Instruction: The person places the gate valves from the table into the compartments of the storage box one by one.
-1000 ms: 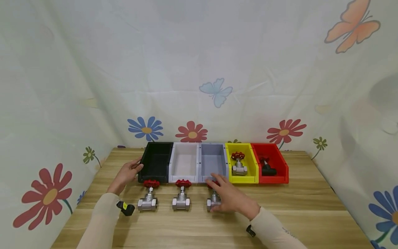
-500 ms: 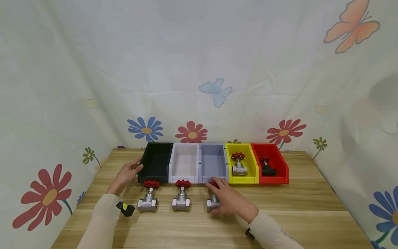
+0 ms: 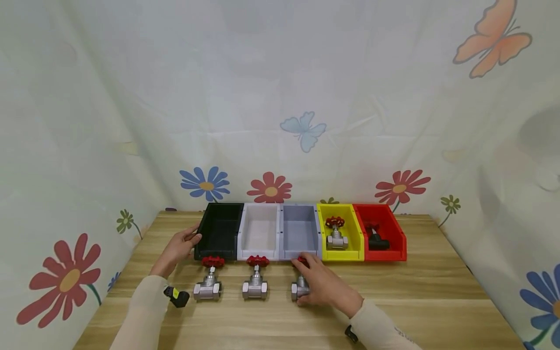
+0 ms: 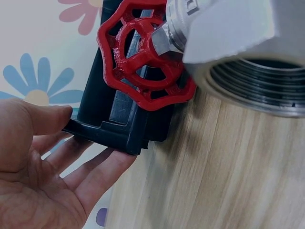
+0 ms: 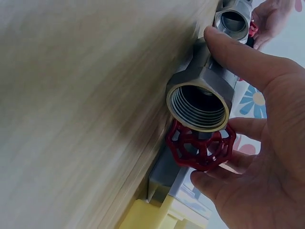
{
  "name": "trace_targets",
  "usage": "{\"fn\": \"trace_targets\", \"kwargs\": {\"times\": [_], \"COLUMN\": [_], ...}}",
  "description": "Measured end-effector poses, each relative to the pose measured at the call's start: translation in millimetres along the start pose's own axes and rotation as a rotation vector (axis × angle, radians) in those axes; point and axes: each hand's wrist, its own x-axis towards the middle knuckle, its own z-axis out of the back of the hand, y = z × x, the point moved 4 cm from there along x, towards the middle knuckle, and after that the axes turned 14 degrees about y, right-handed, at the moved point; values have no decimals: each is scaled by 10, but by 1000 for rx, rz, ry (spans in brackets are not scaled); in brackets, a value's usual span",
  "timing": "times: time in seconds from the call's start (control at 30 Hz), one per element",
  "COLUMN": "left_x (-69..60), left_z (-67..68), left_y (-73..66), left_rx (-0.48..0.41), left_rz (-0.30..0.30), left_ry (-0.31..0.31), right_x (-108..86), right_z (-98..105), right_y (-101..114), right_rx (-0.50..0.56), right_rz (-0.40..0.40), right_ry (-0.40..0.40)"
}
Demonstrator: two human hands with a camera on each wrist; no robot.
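Note:
My left hand [image 3: 177, 248] holds the left side of the black bin [image 3: 218, 253]; in the left wrist view the thumb lies on its rim and the fingers are against its outside. With my right hand [image 3: 328, 287] I grip the rightmost metal valve [image 3: 299, 288] on the table. The right wrist view shows the thumb along the valve body [image 5: 202, 78] and the fingers around its red handwheel [image 5: 202, 145]. Two more valves, the left one [image 3: 207, 290] and the middle one [image 3: 255, 288], lie on the table, red wheels toward the bins.
White [image 3: 259, 255], grey [image 3: 300, 254], yellow [image 3: 342, 255] and red [image 3: 386, 256] bins adjoin the black one in a row. A valve [image 3: 337, 240] lies in the yellow bin, a black-bodied one [image 3: 377, 241] in the red. Behind hangs a flowered curtain [image 3: 350, 97].
My right hand's fingers have drawn in around the rightmost valve and its wheel. The left hand keeps its place on the black bin. The head view has tipped up slightly.

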Motion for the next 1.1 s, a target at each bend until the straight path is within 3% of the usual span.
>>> {"fn": "trace_targets", "kwargs": {"times": [0.6,1.1], "left_x": [-37,-4], "left_z": [-6,-9], "left_y": [-13,3], "left_rx": [28,-10], "left_rz": [6,-11], "left_ry": [-14,-8], "right_x": [7,-1], "right_z": [-17,9], "right_y": [18,17], "right_rx": [-67,-132], "right_rz": [44,107], "right_ry": [-80,-142]}}
